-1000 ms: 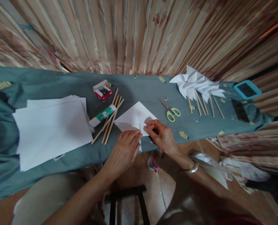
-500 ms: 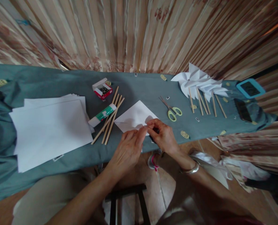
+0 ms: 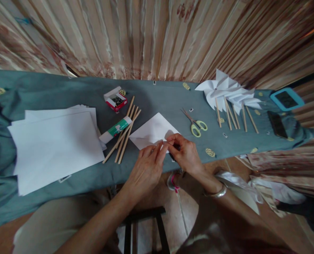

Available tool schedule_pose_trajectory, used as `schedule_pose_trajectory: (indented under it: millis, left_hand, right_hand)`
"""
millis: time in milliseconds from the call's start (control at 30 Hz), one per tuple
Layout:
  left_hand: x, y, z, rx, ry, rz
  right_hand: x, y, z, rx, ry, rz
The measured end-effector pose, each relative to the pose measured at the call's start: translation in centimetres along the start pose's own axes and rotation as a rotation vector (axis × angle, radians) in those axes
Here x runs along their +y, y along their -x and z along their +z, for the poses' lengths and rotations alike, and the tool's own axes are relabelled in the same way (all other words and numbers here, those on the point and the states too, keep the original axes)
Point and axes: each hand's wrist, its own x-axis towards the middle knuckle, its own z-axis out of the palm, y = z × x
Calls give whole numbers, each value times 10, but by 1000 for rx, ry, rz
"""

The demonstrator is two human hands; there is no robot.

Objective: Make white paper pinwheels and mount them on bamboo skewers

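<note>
Near the creased paper (image 3: 155, 127), a red box (image 3: 118, 106) holds dark pieces (image 3: 117, 101).

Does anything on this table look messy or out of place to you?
Only mildly: the white paper stack on the left looks askew, with corners sticking out instead of lining up. I see nothing spilled or torn.

One head view looks forward and down from close above the lap (image 3: 59, 218), taking in bench (image 3: 157, 98) and curtain (image 3: 136, 38)
</note>
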Motion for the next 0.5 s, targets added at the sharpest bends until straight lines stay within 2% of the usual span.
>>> schedule_pose_trajectory:
  millis: [500]
  left_hand:
    - [2,-6,0,-3,32,-46]
  right_hand:
    - [-2,-1,1,0,74,-33]
